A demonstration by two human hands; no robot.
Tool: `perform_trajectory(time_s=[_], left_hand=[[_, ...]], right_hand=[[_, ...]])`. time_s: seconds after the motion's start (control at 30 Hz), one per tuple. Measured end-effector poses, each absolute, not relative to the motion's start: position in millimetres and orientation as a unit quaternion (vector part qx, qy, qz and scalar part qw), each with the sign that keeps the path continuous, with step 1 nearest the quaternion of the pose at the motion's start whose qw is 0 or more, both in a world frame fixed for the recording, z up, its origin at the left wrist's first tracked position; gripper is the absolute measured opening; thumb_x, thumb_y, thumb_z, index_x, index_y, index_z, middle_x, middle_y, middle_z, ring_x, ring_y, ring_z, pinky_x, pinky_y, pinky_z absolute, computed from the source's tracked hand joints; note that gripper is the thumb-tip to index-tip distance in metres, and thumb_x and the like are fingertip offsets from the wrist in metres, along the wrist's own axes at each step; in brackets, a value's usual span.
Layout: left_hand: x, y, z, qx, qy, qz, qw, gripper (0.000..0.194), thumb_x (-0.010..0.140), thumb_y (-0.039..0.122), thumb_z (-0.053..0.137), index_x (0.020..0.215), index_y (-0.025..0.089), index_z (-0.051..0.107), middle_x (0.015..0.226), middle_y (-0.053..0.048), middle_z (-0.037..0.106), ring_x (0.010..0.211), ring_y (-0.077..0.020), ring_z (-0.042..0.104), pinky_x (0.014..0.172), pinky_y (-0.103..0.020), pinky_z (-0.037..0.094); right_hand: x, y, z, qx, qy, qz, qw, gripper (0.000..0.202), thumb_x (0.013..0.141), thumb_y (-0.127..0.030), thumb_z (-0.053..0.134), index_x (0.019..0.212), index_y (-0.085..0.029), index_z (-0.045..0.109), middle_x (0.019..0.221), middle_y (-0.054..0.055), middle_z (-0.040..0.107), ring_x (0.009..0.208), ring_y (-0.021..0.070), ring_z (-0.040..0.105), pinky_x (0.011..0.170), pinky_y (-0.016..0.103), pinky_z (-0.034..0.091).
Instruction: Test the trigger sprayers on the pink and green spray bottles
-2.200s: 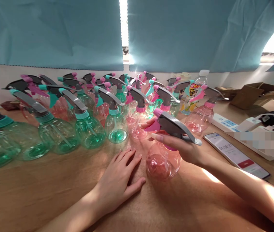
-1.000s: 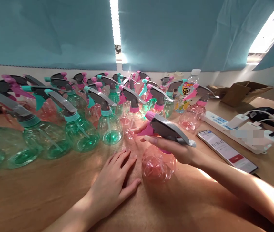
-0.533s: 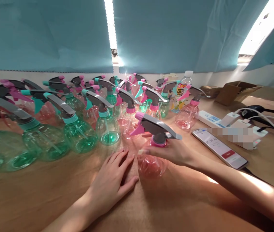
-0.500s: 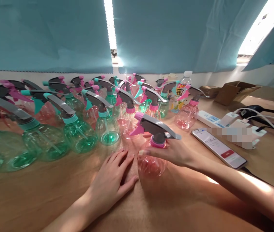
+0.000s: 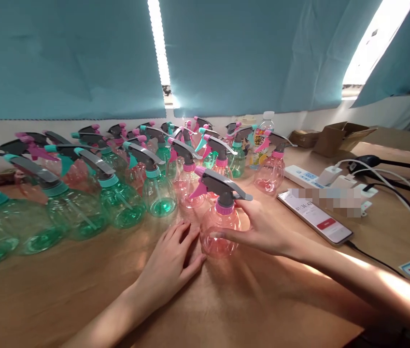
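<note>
My right hand [image 5: 255, 231] is wrapped round a pink spray bottle [image 5: 216, 244], with its thumb across the front of the body. The bottle stands upright, its grey and pink spray head pointing left, and a little pink liquid shows inside. Just left of it, my left hand [image 5: 170, 256] lies palm down on the wooden table [image 5: 205, 309] with fingers spread, holding nothing. Beyond the hands are several spray bottles, among them a green one [image 5: 159, 195] and another pink one [image 5: 190, 186].
More green bottles [image 5: 121, 205] line the left side. At right are a phone [image 5: 315, 217], a white power strip [image 5: 304, 178] with cables, and an open cardboard box [image 5: 340, 137]. A labelled clear bottle [image 5: 262, 140] is at the back, before a blue curtain [image 5: 226, 58].
The view has shifted slightly. The pink bottle in my right hand has moved a little left, closer to my left hand, and my right thumb sits lower on its body.
</note>
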State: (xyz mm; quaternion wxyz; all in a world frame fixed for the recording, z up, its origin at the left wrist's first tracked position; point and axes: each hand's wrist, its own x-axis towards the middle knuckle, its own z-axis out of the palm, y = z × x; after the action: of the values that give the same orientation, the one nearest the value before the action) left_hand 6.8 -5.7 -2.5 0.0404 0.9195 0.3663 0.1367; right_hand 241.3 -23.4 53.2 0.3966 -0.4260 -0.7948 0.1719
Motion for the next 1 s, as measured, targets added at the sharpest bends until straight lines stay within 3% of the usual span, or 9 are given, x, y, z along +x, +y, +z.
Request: perform_trajectory(time_s=[0.13,0.4,0.63,1.0], left_hand=[[15,-9,-2,0.922,0.361,0.129,0.045,0.038,0.095,0.038,0.052,0.125,0.015,0.057,0.138,-0.017,0.049,0.13,-0.0344,0.041,0.105,-0.054,0.036],[32,-11,-4,0.924,0.359,0.124,0.055,0.047,0.096,0.042,0.05,0.133,0.013,0.053,0.139,-0.018,0.049,0.128,-0.0344,0.043,0.105,-0.054,0.036],[61,-2,-12,0.931,0.333,0.133,0.065,0.044,0.096,0.042,0.048,0.132,0.017,0.053,0.139,-0.015,0.048,0.129,-0.0328,0.042,0.105,-0.052,0.037],[105,24,-18,0.942,0.268,0.174,0.101,0.04,0.094,0.037,0.053,0.128,0.016,0.053,0.136,-0.015,0.051,0.127,-0.0311,0.044,0.105,-0.05,0.037]], right_hand=[[248,-30,60,-0.433,-0.798,0.166,0.385,0.05,0.075,-0.033,0.076,0.12,-0.024,0.057,0.132,0.008,0.058,0.127,0.027,0.05,0.102,0.042,0.043],[295,-33,48,-0.477,-0.774,0.137,0.392,0.035,0.075,-0.045,0.074,0.098,-0.021,0.062,0.11,0.009,0.067,0.1,0.0268,0.063,0.088,0.042,0.05],[336,-6,41,-0.591,-0.691,0.153,0.388,0.048,0.072,-0.049,0.073,0.112,-0.024,0.061,0.115,0.008,0.066,0.106,0.0302,0.063,0.093,0.049,0.05],[357,53,52,-0.612,-0.708,0.107,0.336,0.049,0.076,-0.042,0.071,0.113,-0.014,0.055,0.115,0.016,0.066,0.105,0.0309,0.064,0.09,0.046,0.051]])
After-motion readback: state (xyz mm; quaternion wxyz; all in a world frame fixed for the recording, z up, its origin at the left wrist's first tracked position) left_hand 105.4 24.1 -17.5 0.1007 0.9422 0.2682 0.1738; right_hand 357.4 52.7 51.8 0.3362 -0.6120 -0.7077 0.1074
